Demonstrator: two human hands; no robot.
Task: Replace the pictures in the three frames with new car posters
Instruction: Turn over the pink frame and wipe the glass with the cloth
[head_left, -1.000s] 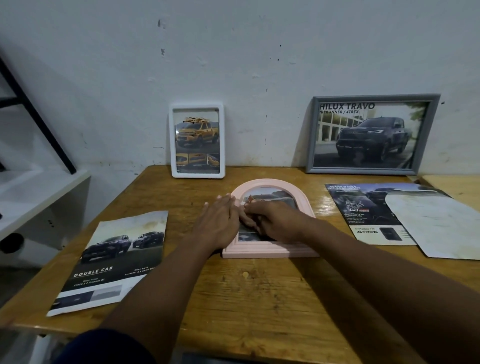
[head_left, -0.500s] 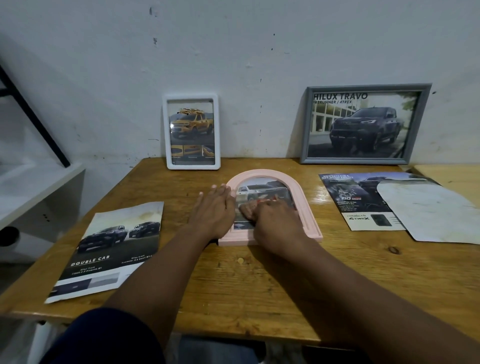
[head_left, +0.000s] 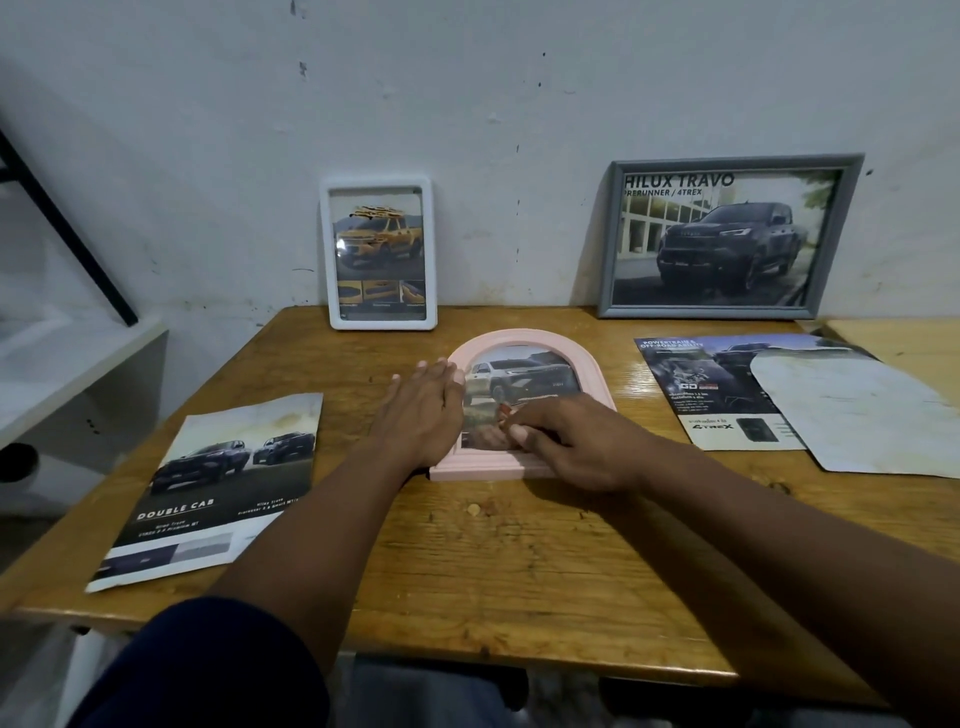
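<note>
A wooden counter (head_left: 519, 561) stands against a white wall (head_left: 467, 104). A grey frame (head_left: 613, 244) with a dark pickup poster and a smaller white frame (head_left: 325, 260) with a yellow truck picture lean upright at the back. Loose car posters lie flat, one at the left (head_left: 218, 488) and one at the right (head_left: 717, 395), the latter partly under a blank sheet (head_left: 852, 415). At centre, a pink arched frame (head_left: 592, 371) lies flat. The left hand (head_left: 421, 410) rests spread on its left edge; the right hand (head_left: 576, 447), fingers curled, presses on its lower glass.
</note>
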